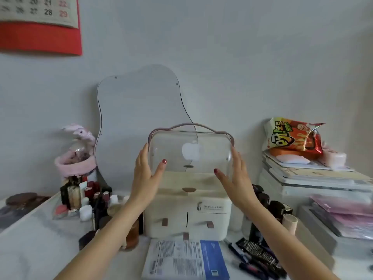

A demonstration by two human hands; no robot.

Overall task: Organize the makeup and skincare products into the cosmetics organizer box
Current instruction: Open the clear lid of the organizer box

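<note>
A cream cosmetics organizer box point(203, 219) with small drawers stands at the middle of the desk. Its clear domed lid point(189, 150), edged in pink with a handle on top, is raised above the open top compartment. My left hand point(146, 174) holds the lid's left side and my right hand point(235, 174) holds its right side. Lipsticks, bottles and jars point(84, 199) crowd the desk to the left of the box. Dark bottles point(272, 209) stand to its right, and dark tubes and pencils point(256, 257) lie at the front right.
A curvy mirror point(137, 122) leans on the wall behind the box. A printed leaflet point(185, 259) lies in front of it. A stack of books point(314, 178) with a snack bag point(292, 138) is at the right. A pink-trimmed glass ornament point(76, 156) stands at the left.
</note>
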